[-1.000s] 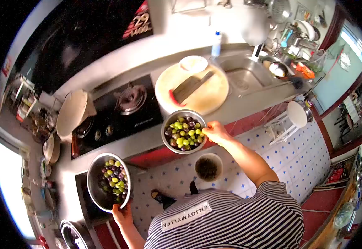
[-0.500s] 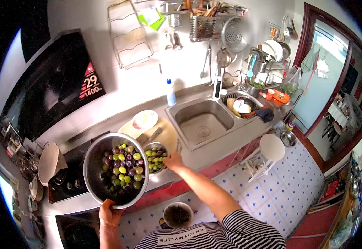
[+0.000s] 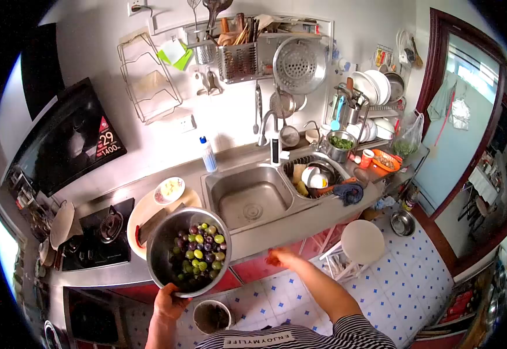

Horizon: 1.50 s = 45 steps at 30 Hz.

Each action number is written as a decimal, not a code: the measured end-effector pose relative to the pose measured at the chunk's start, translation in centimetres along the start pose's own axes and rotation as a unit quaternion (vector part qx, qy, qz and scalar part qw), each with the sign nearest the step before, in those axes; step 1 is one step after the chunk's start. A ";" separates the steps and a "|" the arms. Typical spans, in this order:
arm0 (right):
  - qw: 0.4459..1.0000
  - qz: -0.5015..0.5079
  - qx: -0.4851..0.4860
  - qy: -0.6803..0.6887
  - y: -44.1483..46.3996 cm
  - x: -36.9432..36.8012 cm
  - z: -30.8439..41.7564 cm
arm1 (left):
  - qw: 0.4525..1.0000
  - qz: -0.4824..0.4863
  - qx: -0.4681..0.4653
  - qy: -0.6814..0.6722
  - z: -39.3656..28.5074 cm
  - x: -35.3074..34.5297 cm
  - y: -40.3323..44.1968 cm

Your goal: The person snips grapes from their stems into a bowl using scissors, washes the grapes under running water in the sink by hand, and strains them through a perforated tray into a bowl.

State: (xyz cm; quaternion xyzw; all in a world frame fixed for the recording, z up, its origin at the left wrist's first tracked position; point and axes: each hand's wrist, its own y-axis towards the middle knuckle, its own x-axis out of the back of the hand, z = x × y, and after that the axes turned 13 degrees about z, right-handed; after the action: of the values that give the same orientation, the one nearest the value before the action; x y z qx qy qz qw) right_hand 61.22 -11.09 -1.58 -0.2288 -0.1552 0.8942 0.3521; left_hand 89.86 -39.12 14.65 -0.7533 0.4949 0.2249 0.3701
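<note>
Brightly lit, bleached by glare on the wall (image 3: 224,125), blown out white at far left, dim at lower right; bent fisheye-fashion, fading to black corners.

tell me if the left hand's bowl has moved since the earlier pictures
Yes, rightward toward the sink: the bowl in the left hand was left of the round board at first and now partly hides it.

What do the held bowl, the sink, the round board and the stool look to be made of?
Held bowl: likely stainless steel, satin; grey with metallic highlights.
Sink: likely stainless steel too, dull-polished; grey with soft reflections.
Board: perhaps wood, matt; pale tan, but no clear grain.
Stool: plastic or something painted, I can't tell; plain off-white.
</note>
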 end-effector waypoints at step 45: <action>0.877 0.348 0.277 -0.181 6.3 11.5 36.7 | 0.963 -0.223 -0.140 0.050 9.3 -22.9 17.5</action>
State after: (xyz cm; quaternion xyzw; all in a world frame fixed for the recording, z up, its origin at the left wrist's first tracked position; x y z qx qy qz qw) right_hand 31.29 -11.76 23.28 0.0050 0.1274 0.9913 0.0324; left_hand 64.81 -22.75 19.11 -0.8993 0.2958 0.1652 0.2764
